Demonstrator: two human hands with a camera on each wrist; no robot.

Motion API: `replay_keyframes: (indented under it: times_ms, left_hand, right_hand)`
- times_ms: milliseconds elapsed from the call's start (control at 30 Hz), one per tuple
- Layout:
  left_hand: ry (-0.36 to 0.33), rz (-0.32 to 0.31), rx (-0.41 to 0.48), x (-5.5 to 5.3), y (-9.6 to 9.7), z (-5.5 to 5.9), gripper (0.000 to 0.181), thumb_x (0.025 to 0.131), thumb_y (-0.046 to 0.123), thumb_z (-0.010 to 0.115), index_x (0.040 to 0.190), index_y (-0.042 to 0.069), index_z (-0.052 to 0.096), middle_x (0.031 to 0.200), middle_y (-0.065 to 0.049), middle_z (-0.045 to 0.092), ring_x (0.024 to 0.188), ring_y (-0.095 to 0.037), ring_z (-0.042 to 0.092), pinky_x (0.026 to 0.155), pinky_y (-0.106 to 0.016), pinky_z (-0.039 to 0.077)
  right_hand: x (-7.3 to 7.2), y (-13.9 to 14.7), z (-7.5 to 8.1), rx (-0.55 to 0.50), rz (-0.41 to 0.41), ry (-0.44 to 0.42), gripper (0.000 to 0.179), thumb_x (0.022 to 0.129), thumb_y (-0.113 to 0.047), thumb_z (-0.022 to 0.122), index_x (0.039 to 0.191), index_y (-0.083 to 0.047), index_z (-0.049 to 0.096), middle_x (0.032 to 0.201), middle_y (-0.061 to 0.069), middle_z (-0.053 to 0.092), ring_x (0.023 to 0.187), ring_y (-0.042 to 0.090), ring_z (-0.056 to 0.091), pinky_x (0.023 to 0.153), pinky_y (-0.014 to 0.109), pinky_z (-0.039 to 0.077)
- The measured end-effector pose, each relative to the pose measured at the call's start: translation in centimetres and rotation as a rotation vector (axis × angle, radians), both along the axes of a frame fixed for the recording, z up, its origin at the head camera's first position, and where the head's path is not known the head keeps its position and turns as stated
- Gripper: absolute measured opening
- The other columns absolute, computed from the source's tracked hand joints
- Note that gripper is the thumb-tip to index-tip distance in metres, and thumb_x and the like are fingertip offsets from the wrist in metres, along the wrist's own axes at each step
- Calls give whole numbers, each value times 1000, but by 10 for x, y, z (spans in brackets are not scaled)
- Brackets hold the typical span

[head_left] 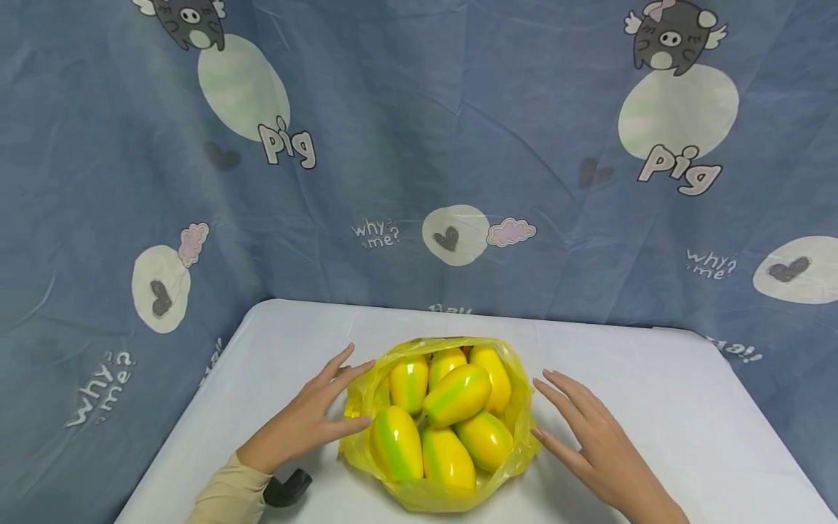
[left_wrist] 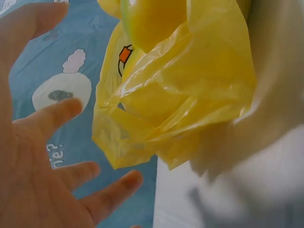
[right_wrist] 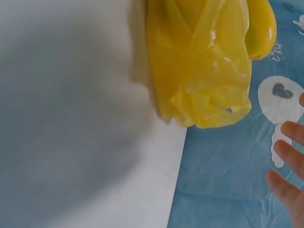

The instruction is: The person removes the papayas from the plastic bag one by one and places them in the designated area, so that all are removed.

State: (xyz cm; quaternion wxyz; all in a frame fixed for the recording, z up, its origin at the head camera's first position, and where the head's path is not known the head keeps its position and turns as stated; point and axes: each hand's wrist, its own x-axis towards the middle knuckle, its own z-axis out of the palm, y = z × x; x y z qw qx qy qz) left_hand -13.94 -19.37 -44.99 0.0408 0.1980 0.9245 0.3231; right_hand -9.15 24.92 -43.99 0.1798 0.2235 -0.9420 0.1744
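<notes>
A yellow plastic bag (head_left: pixel 366 451) stands with its mouth wide open on the white table. Several glossy yellow-green mangoes (head_left: pixel 458 395) fill it, one lying on top of the others. To the left of the bag is my left hand (head_left: pixel 314 415), fingers spread, its fingertips close by the rim. My right hand (head_left: pixel 589 444) hovers on the other side with fingers extended toward the bag, holding nothing. Crumpled folds of the bag (left_wrist: pixel 185 90) show in the left wrist view, apart from the spread fingers. In the right wrist view only fingertips (right_wrist: pixel 287 152) appear, away from the bag (right_wrist: pixel 204 71).
The white table (head_left: pixel 655 386) has rounded far corners. Behind it hangs a blue curtain (head_left: pixel 419 145) printed with pigs and lettering. A black curved piece (head_left: pixel 288 487) shows at the left wrist beside the beige sleeve (head_left: pixel 232 495).
</notes>
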Motion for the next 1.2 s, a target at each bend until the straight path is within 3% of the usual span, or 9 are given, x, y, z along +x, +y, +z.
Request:
replay_keyframes:
  times_ms: [67, 133, 333, 600, 833, 1033, 1200]
  left_hand:
    - [-39, -19, 31, -2, 1, -3, 77, 89, 64, 70, 157, 43, 39, 175, -3, 10, 148, -34, 45, 109, -76, 37]
    - [-72, -35, 57, -3, 2, -6, 76, 88, 65, 71, 154, 40, 44, 175, -4, 11, 149, -36, 43, 110, -75, 37]
    - [-137, -49, 96, -4, 6, -12, 77, 83, 64, 76, 150, 35, 50, 175, -7, 11, 156, -47, 24, 111, -77, 34]
    - [-150, -80, 110, -7, 9, -20, 77, 84, 59, 78, 151, 34, 49, 175, -12, 8, 156, -49, 20, 112, -75, 34]
    - [-211, -122, 136, -8, 9, -21, 82, 84, 55, 80, 154, 33, 45, 175, -13, 6, 157, -50, 17, 113, -77, 31]
    - [-231, -135, 148, -10, 4, -22, 87, 82, 52, 83, 156, 34, 42, 175, -11, 6, 158, -48, 15, 115, -76, 28]
    - [-248, -150, 175, -12, 0, -25, 88, 81, 48, 85, 156, 34, 42, 175, -12, 6, 158, -49, 12, 115, -78, 26]
  right_hand:
    - [-1, -1, 0, -8, 27, 24, 71, 87, -32, 82, 151, -26, 53, 158, -3, 49, 141, 20, 49, 120, 6, 14]
    - [-3, -1, 1, -16, 52, 32, 67, 86, -29, 84, 147, -24, 57, 155, -4, 52, 140, 19, 50, 119, 3, 10]
    - [-7, -6, 4, -46, 125, 50, 57, 86, -23, 83, 140, -20, 63, 150, -1, 56, 137, 20, 53, 119, 4, 16]
    - [-14, -14, 9, -47, 153, 24, 54, 89, -25, 81, 139, -25, 62, 149, 0, 57, 138, 18, 53, 119, 6, 21]
    - [-22, -23, 16, -36, 195, 9, 54, 90, -25, 80, 140, -25, 61, 149, -3, 57, 137, 16, 54, 118, 17, 36]
    - [-35, -34, 21, -38, 276, 8, 56, 86, -22, 84, 138, -21, 63, 146, -1, 58, 135, 18, 56, 110, 37, 50]
    - [-46, -46, 26, -44, 323, -97, 59, 87, -21, 84, 141, -23, 61, 150, 0, 56, 139, 23, 54, 111, 47, 50]
